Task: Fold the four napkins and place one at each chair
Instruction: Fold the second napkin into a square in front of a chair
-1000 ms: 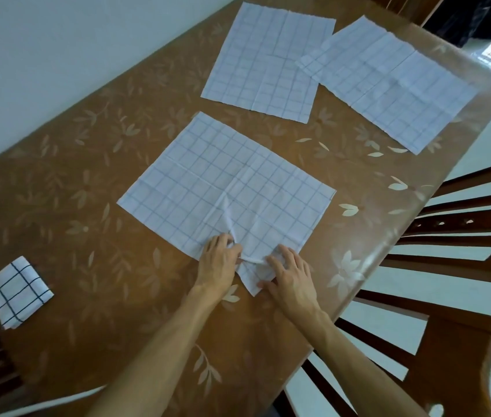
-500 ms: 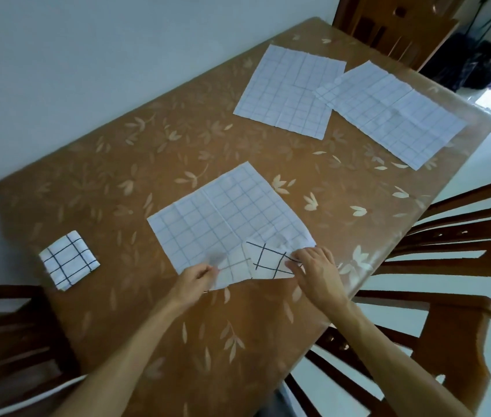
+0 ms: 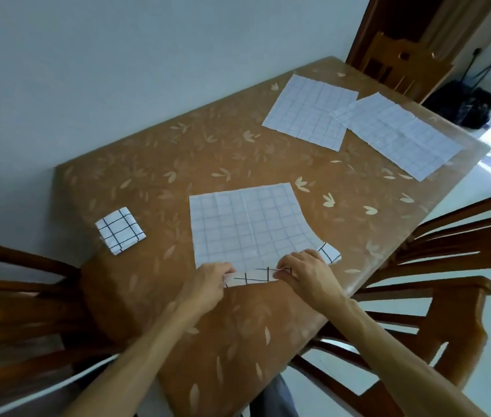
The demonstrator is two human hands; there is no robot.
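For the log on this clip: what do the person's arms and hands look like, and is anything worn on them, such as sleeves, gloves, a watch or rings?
Both forearms are bare from the bottom edge of the head view up to the hands; no sleeve shows. The left hand and right hand are ungloved. No watch, band or ring is visible on either wrist or on the fingers, though the fingers are slightly blurred.

We see a brown counter (image 3: 154,188) patterned with pale leaves, white napkins (image 3: 244,224) with faint grey grids, a folded napkin (image 3: 120,230) showing bold black checks, and dark wooden chairs (image 3: 449,245).
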